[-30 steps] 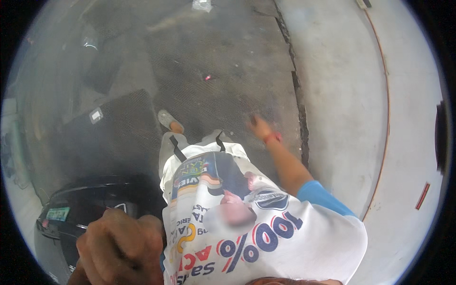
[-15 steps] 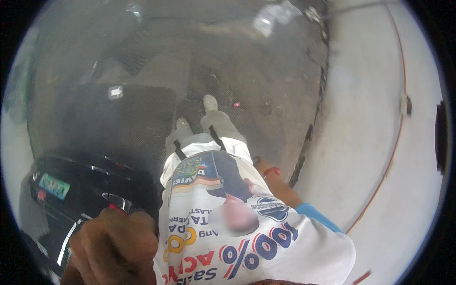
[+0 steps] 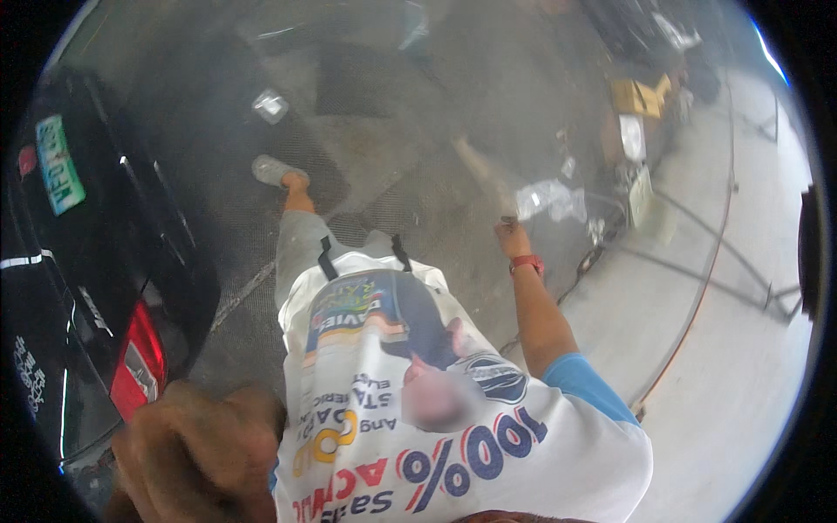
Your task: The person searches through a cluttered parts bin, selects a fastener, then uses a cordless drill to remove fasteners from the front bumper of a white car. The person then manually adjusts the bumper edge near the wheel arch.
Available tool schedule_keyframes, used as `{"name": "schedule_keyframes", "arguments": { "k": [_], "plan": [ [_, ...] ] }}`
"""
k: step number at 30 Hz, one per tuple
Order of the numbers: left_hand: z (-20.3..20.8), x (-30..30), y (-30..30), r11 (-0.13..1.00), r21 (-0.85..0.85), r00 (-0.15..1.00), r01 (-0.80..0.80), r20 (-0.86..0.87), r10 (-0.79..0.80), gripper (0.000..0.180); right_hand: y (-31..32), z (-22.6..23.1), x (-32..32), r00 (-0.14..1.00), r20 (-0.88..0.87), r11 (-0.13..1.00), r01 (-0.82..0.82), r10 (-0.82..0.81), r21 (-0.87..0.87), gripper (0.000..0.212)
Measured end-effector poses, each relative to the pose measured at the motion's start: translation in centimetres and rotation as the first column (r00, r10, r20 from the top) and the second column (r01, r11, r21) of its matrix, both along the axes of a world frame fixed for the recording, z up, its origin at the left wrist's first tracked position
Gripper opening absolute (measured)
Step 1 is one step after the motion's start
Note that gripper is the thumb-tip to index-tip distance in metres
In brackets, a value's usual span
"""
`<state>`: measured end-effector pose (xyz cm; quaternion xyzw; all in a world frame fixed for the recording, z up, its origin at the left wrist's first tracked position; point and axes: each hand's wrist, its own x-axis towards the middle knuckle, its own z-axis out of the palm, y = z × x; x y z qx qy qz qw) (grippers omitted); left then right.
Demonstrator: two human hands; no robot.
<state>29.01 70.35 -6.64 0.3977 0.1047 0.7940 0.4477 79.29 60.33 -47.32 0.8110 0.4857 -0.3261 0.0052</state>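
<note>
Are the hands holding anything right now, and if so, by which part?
Cannot be told. The left hand is curled and blurred, its palm hidden; the right hand shows a dark patch at its far end, too small to identify.

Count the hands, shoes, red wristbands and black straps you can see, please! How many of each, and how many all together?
Hands: 2 (left hand, right hand)
Shoe: 1
Red wristband: 1
Black straps: 2
Total: 6
</note>
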Motion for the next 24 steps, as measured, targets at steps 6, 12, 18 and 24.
{"name": "schedule_keyframes", "arguments": {
  "k": [6,12,18,24],
  "plan": [
    [1.5,-19.1,12.9,0.987,0.150,0.995,0.055,-0.089,-0.042,0.026,16.9,2.7,-19.0,0.914,-0.139,0.857,-0.407,0.382,-0.315,0.042],
    [4.9,-28.4,21.9,1.000,-0.016,0.972,-0.021,-0.233,0.017,0.032,30.0,0.0,-27.9,0.964,-0.258,0.975,-0.119,0.068,-0.186,0.053],
    [3.9,-36.6,35.1,0.954,0.068,0.951,-0.292,-0.084,0.298,0.032,45.9,-1.2,-35.9,0.971,-0.164,0.960,-0.204,0.174,-0.190,0.052],
    [4.2,-47.9,51.1,0.981,0.105,0.904,-0.164,-0.382,0.192,0.031,62.9,-3.1,-45.1,0.916,-0.159,0.838,-0.400,0.367,-0.372,0.052]
  ]
}}
